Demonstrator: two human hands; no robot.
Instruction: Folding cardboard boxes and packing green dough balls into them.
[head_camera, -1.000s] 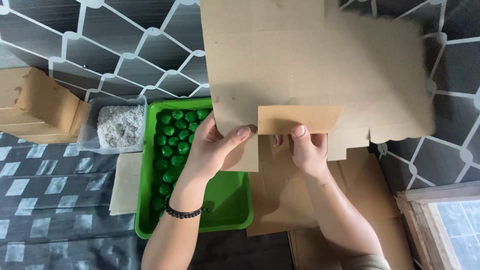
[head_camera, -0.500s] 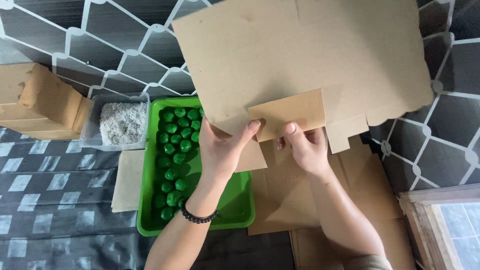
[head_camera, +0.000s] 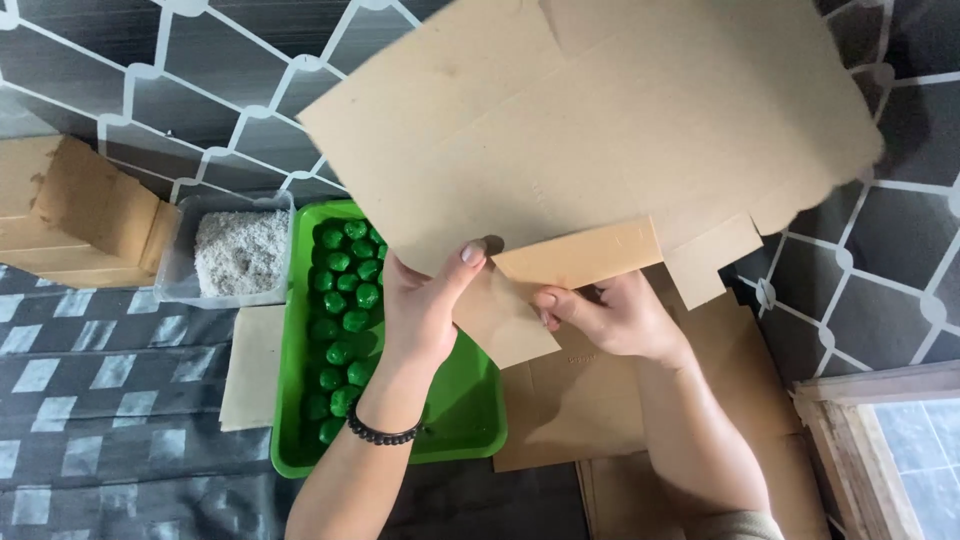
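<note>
1. I see the flat cardboard sheet (head_camera: 600, 130) held up in front of the camera, filling the frame from 10 to 2 o'clock, above the green tray (head_camera: 470, 400).
2. My left hand (head_camera: 425, 305) is closed on the sheet's lower edge, thumb on the near face, fingers hidden behind it.
3. My right hand (head_camera: 610, 315) pinches the folded flap (head_camera: 580, 255) at the sheet's lower edge, thumb below and fingers curled around it.
4. I judge the sheet light and fairly stiff, though it will bend along its score lines and flop if held by one corner. The surface is matt and not slippery. The best hold looks to be the lower edge close to the flap, one hand on each side of the fold.
5. The tray holds small green balls (head_camera: 340, 310) along its left side. At its 10 o'clock stands a clear tub of pale crumbs (head_camera: 240, 250), and a brown box (head_camera: 80, 210) lies further left.
6. More flat cardboard (head_camera: 590, 400) lies under my right forearm.
7. Against the frame half a second back, the sheet has tilted further clockwise and risen, and the flap is folded up more sharply. Both hands hold the same places.
</note>
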